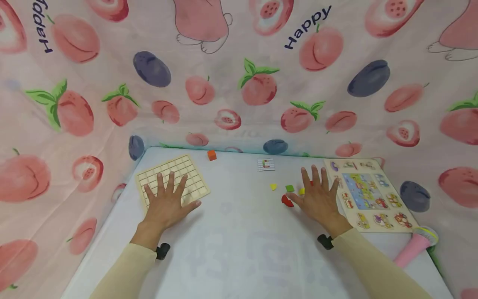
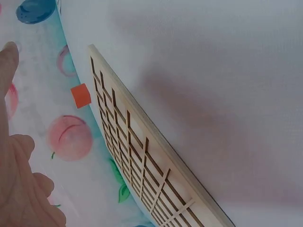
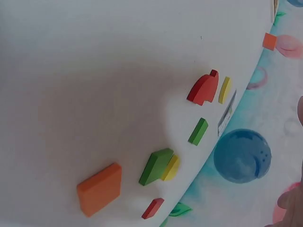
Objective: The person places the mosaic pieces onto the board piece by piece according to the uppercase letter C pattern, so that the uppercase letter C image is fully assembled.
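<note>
My left hand has its fingers spread, palm down, over the near part of a pale wooden grid board. Holding nothing, the right hand is spread too, over small coloured pieces beside a picture puzzle board. A red curved piece shows by its thumb, with a green block and a yellow piece farther back. The right wrist view also shows an orange block, partly shadowed, and a larger green block; the hand hides some of these from the head view.
Near the back edge sits an orange cube, and a small striped card lies to its right. A pink toy microphone rests at the right, against the puzzle board's near corner. Fruit-printed cloth rises behind the white table.
</note>
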`<state>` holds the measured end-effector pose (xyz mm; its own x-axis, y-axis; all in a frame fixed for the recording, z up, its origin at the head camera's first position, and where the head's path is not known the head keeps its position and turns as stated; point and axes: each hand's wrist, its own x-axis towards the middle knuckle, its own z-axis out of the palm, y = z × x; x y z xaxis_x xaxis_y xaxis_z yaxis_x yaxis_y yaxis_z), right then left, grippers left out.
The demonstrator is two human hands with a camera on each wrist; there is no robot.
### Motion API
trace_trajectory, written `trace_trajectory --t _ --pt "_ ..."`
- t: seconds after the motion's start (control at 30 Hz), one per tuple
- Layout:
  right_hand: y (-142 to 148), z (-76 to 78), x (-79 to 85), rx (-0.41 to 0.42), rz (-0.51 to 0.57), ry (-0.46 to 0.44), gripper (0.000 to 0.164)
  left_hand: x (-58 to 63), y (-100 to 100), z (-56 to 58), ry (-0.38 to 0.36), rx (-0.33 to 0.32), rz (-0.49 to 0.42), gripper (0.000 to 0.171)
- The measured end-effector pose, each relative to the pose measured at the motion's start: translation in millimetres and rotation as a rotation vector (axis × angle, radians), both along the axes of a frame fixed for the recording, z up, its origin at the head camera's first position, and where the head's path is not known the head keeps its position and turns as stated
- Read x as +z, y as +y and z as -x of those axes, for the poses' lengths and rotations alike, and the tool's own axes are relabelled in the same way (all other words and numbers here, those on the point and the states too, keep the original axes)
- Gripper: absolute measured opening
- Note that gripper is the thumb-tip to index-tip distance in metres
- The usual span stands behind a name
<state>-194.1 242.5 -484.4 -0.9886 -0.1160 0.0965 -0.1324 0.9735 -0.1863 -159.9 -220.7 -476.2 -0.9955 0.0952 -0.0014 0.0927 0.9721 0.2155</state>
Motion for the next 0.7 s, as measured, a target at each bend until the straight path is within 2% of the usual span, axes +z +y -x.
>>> trace_trajectory --t 0.33,0.53,0.7 --pt "-22 8.7 -6.4 0.047 0.038 -0.033 0.104 -8.8 -14 -10.4 0.009 0.063 -0.043 0.105" --pt "-54 19.6 -11.2 0.109 0.061 -0.032 0.100 -15.1 -27 -18.6 0.008 0.117 -0.068 0.103" --pt "-93 28.6 -16.5 0.185 0.057 -0.041 0.097 -19.1 -40 -26.4 0.003 0.167 -0.087 0.099"
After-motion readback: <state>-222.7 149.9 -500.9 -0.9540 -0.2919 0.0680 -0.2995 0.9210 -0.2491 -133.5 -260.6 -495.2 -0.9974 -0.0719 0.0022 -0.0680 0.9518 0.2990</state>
